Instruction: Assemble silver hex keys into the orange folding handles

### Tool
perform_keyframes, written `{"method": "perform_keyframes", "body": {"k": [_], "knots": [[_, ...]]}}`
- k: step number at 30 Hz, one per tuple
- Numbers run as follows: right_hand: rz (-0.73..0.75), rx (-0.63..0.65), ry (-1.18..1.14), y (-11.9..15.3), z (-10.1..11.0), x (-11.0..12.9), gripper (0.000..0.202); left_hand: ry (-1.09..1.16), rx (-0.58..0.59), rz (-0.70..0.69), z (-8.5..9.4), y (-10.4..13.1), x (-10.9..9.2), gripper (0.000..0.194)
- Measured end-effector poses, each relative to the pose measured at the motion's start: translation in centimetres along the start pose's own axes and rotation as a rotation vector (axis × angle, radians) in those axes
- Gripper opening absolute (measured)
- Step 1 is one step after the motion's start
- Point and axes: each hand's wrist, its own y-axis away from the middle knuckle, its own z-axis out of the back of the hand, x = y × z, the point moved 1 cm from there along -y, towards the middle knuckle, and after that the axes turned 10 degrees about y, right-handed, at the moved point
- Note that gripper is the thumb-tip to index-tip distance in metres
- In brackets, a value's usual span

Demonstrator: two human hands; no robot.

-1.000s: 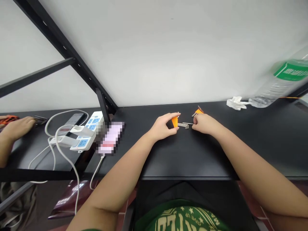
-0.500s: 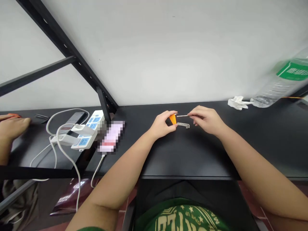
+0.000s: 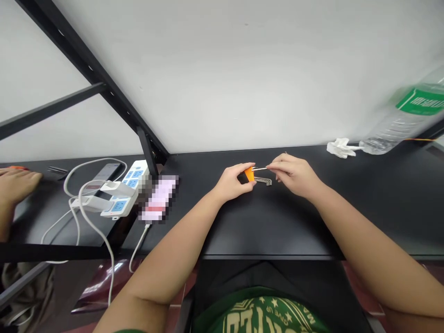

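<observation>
My left hand (image 3: 233, 183) grips a small orange hex key holder (image 3: 249, 174) between thumb and fingers, just above the black tabletop. Several silver L-shaped hex keys (image 3: 265, 181) stick out of the holder's right side, their bent ends together. Pinched in the fingertips of my right hand (image 3: 291, 173) is one thin hex key (image 3: 260, 169). Its left tip meets the holder's upper right edge; whether it sits inside a hole is too small to tell. My right fingers hide the key's other end.
A phone (image 3: 159, 199), its screen blurred out, charges left of my arm. Beyond it are a white power strip (image 3: 120, 206), looping cables, another phone (image 3: 109, 172) and another person's hand (image 3: 21, 182). Crumpled tissue (image 3: 342, 148) and a large plastic bottle (image 3: 398, 125) are at the right back.
My right hand has moved slightly left, bringing the hex key's tip from a small gap up to the orange holder. The left hand still holds the holder in nearly the same place.
</observation>
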Motion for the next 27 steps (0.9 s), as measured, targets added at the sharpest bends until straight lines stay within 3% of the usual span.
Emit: {"method": "perform_keyframes", "body": {"k": [8, 17, 27], "knots": [[-0.132, 0.090, -0.016, -0.03, 0.32, 0.19, 0.027, 0.043, -0.003, 0.000, 0.00, 0.05, -0.21, 0.055], [0.028, 0.084, 0.073, -0.06, 0.60, 0.31, 0.032, -0.010, 0.056, 0.006, -0.05, 0.16, -0.55, 0.055], [0.033, 0.198, 0.073, 0.11, 0.79, 0.08, 0.031, -0.046, 0.155, 0.045, -0.32, 0.36, -0.94, 0.065]]}}
